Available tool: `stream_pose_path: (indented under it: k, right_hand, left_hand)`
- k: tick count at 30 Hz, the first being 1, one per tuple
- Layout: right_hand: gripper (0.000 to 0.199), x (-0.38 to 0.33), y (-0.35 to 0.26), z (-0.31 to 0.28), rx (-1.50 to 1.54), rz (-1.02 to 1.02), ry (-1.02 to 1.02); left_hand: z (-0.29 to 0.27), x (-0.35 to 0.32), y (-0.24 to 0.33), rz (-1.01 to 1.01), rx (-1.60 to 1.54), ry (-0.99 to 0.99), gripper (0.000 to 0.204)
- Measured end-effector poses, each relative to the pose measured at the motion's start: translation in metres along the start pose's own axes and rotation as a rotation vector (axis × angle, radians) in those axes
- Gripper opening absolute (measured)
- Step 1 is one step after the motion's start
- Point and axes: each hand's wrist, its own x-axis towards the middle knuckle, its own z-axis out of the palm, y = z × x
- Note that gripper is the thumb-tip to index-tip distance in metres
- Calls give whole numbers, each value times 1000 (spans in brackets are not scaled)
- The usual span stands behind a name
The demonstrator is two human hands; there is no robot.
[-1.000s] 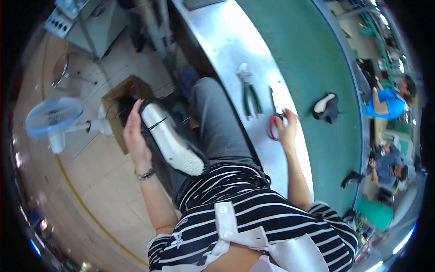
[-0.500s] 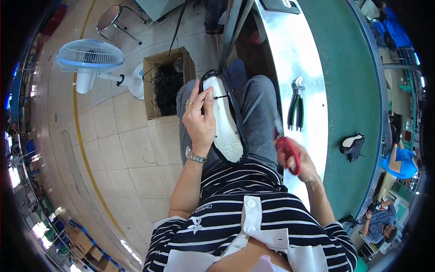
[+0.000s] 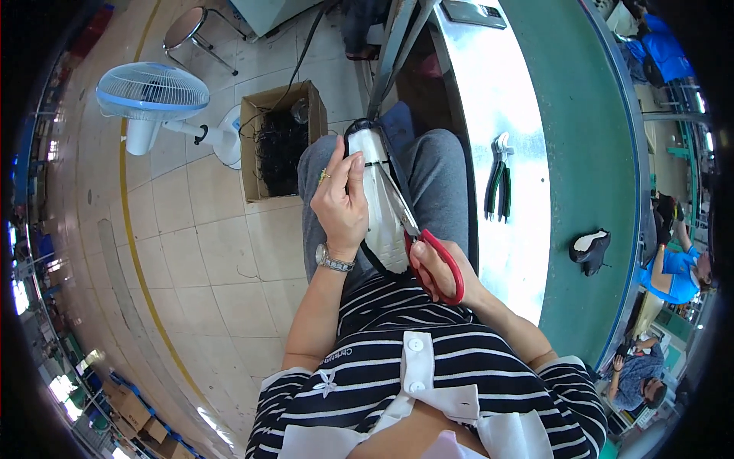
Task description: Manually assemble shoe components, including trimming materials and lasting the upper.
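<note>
A shoe (image 3: 380, 200) with a white sole and black upper lies sole-up on my lap. My left hand (image 3: 342, 200), with a ring and a wristwatch, grips its left side and pinches a thin black thread by the sole. My right hand (image 3: 434, 264) holds red-handled scissors (image 3: 430, 256), their blades reaching up along the sole toward the thread.
Green-handled pliers (image 3: 497, 177) lie on the metal bench (image 3: 505, 92) to my right. Another black shoe (image 3: 589, 250) sits on the green belt (image 3: 589, 138). A cardboard box (image 3: 277, 142) of black scraps and a floor fan (image 3: 157, 96) stand at left. Other people sit at far right.
My right hand has brought the scissors from the bench to the shoe. The left hand has shifted on the shoe and now pinches a thread.
</note>
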Motion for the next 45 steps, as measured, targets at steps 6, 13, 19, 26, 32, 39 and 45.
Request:
stream_pose_path:
  k: [6, 13, 19, 26, 32, 39, 45]
  right_hand:
    - [27, -14, 24, -24, -51, -275, 323]
    - [48, -16, 99, -132, -687, -42, 1035]
    - [45, -22, 148, -167, -867, 131, 1077]
    - [46, 32, 97, -139, -796, -104, 1032]
    - [57, 79, 103, -148, -844, -126, 1057]
    - [58, 87, 105, -149, -895, -38, 1060]
    - [36, 58, 63, -165, 427, 56, 799]
  left_hand:
    - [-4, 5, 9, 356, 316, 85, 10]
    - [-10, 5, 9, 32, 97, 140, 13]
    - [-40, 48, 69, 235, 31, 380, 30]
    - [-83, 74, -6, 291, 232, 393, 33]
    - [-62, 42, -82, -101, 472, -30, 62]
    - [-2, 5, 5, 494, 104, -342, 48]
    - [66, 31, 22, 621, 237, -651, 45]
